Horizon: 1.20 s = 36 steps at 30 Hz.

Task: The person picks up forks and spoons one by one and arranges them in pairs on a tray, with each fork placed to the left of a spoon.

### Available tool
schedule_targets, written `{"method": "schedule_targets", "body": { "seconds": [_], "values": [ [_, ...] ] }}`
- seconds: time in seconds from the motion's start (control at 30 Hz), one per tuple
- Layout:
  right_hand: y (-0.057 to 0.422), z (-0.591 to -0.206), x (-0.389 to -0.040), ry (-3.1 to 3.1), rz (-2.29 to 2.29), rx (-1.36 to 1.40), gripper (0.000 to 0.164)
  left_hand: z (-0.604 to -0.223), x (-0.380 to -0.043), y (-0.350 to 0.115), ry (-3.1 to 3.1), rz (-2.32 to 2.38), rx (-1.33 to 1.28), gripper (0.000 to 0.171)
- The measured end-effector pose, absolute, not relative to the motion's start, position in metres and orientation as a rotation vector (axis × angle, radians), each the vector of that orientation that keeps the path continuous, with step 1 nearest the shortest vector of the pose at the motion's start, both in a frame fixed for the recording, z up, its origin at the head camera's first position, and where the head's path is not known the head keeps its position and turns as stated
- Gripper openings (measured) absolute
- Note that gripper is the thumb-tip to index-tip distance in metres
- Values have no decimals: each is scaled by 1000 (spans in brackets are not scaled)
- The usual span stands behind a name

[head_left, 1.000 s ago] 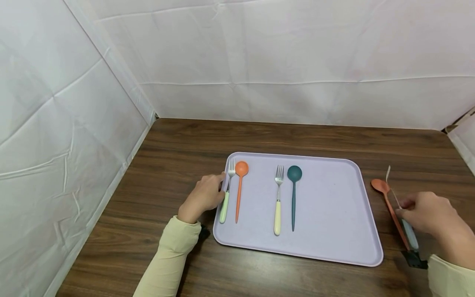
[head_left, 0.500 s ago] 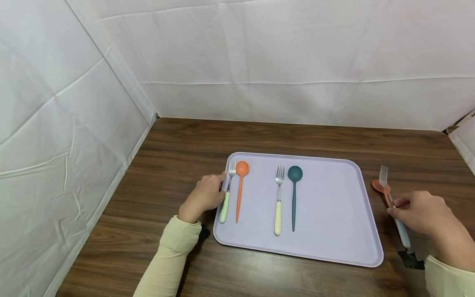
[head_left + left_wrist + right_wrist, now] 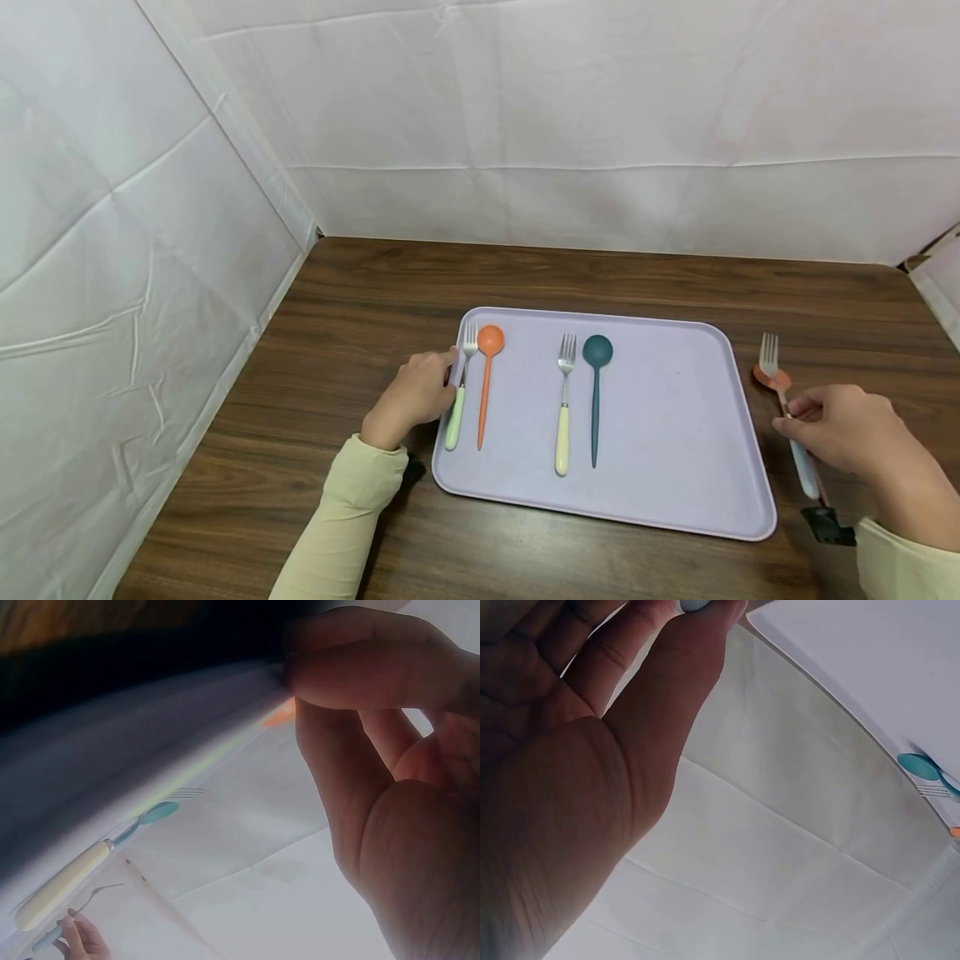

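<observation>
My right hand (image 3: 851, 429) pinches a fork (image 3: 802, 467) with a pale blue handle, tines pointing away. The fork overlaps an orange spoon (image 3: 780, 381) to the right of the lilac tray (image 3: 675, 442). In the right wrist view only the tip of the pale blue handle (image 3: 694, 604) shows between the fingers. My left hand (image 3: 416, 392) pinches the tray's left rim with thumb and fingertips. On the tray beside it lie a green-handled fork (image 3: 454, 417) and another orange spoon (image 3: 485, 392). At the tray's middle lie a cream-handled fork (image 3: 562, 433) and a teal spoon (image 3: 597, 352).
The dark wooden table (image 3: 375, 275) reaches back to a white cloth wall (image 3: 600, 125). More white cloth (image 3: 135, 275) hangs on the left. A small black object (image 3: 827, 527) shows beside the right sleeve.
My right hand has shifted slightly left with the pale blue fork. The fork has turned from edge-on to showing its tines flat, now over the orange spoon. The left hand stays put.
</observation>
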State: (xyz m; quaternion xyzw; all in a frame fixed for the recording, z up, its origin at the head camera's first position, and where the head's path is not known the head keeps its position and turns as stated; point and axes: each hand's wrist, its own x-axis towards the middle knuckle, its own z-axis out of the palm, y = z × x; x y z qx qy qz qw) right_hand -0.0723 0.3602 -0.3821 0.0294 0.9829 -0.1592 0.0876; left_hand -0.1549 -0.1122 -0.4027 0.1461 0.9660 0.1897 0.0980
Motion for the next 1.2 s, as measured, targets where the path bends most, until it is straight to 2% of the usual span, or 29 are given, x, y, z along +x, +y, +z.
{"method": "schedule_targets", "body": {
  "seconds": [1.2],
  "values": [
    [334,-381,-76,2923,-522,14,34,-403,-155,-112,2852,566,416,53]
  ]
}}
